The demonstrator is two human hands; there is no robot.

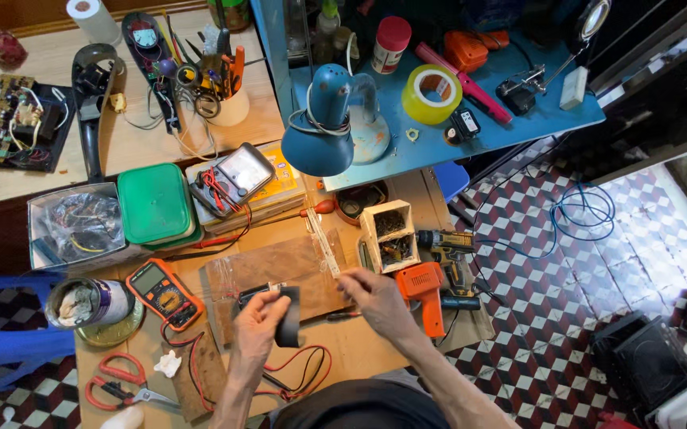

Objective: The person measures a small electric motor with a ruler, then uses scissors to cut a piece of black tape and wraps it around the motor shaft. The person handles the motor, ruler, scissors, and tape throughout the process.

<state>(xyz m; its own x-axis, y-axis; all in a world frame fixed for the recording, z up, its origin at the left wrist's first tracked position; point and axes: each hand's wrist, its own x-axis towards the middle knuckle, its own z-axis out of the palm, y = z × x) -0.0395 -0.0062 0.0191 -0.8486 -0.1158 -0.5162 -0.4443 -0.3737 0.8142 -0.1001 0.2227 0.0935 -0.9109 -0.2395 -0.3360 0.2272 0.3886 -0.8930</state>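
Left hand (257, 322) of mine was closed around a small black rectangular part (287, 316), thumb and fingers gripping its left edge and holding it upright just above the brown board (280, 266) on the desk (375, 349). My right hand (375, 298) hovered just beside it, fingers curled and pinched together near the end of a long clear plastic strip (323, 242) that lay slanted across the board; I could not tell whether it actually held anything. Red and black test leads (303, 369) looped on the desk below my hands. An orange multimeter (163, 292) lay to the left of the board, an orange soldering gun (427, 294) just right of my right hand, and red-handled scissors (121, 381) near the desk's left corner.
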